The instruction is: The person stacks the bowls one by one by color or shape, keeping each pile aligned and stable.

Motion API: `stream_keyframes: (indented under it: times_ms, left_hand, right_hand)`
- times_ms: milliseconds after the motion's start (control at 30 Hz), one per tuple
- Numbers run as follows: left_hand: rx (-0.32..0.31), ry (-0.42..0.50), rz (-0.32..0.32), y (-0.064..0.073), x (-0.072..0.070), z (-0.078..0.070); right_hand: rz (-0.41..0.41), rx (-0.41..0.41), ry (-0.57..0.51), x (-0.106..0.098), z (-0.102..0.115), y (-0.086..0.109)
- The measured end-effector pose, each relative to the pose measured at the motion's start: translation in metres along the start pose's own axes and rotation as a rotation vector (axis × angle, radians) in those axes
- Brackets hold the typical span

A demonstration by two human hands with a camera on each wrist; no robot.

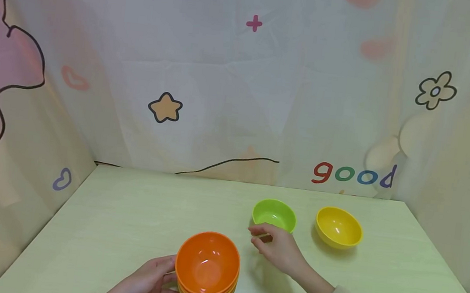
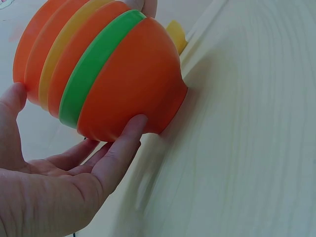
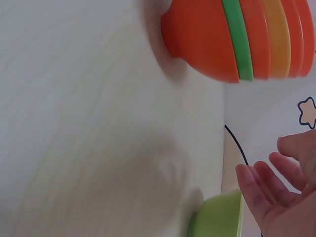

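A stack of several nested bowls (image 1: 208, 269), mostly orange with a yellow and a green one among them, stands upright at the table's front. My left hand (image 2: 64, 187) touches its left side, thumb tip at the upper rim and fingertips against the lowest orange bowl. My right hand (image 1: 280, 248) is to the right of the stack, fingers loosely bent and apart, holding nothing. Just behind that hand sits a light green bowl (image 1: 273, 211), its front edge partly covered by the fingers in the head view. In the right wrist view the green bowl (image 3: 219, 217) is below the fingers.
A yellow bowl (image 1: 339, 228) stands to the right of the green one. The pale wooden table (image 1: 131, 212) ends at a printed curtain (image 1: 229, 117), which also rises along both sides.
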State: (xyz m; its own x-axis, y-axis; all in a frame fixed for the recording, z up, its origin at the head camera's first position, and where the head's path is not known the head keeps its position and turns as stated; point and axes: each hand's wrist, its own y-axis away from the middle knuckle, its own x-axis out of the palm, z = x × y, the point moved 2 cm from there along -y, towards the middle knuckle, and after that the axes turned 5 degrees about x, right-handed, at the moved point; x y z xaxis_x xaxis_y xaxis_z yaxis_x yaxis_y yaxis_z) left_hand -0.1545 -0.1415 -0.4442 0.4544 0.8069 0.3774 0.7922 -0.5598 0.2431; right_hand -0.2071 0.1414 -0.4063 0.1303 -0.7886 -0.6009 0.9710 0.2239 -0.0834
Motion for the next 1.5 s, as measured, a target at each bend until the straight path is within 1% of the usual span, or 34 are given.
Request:
stream_keyframes:
  times_ms: [100, 200, 333, 467, 633, 867, 1067, 1233, 1500]
  left_hand:
    - [0.002, 0.006, 0.009, 0.001, 0.000, 0.000]
    - [-0.001, 0.006, 0.007, 0.001, 0.000, -0.001]
    - [-0.005, -0.002, -0.002, 0.000, 0.000, -0.001]
    - [-0.003, -0.005, 0.006, 0.000, -0.001, 0.000]
    - [0.008, -0.002, 0.030, 0.001, -0.002, 0.001]
    - [0.024, -0.004, 0.041, 0.002, -0.002, 0.001]
    - [0.019, 0.003, 0.029, 0.002, -0.002, 0.001]
    - [0.013, 0.001, 0.019, 0.001, -0.002, 0.000]
    - [0.018, -0.010, 0.024, 0.001, -0.002, 0.000]
  right_hand:
    - [-0.058, -0.037, 0.101, -0.007, 0.000, -0.005]
    - [-0.107, -0.028, 0.168, -0.012, -0.002, -0.008]
    - [-0.152, 0.022, 0.217, -0.021, -0.005, -0.011]
    - [-0.179, 0.042, 0.266, -0.030, -0.009, -0.016]
    - [-0.205, 0.049, 0.310, -0.041, -0.016, -0.023]
    - [-0.259, 0.042, 0.403, -0.053, -0.020, -0.028]
    - [-0.312, 0.042, 0.484, -0.058, -0.024, -0.032]
    - [-0.315, 0.060, 0.569, -0.060, -0.028, -0.034]
    - [-0.288, 0.080, 0.643, -0.060, -0.033, -0.036]
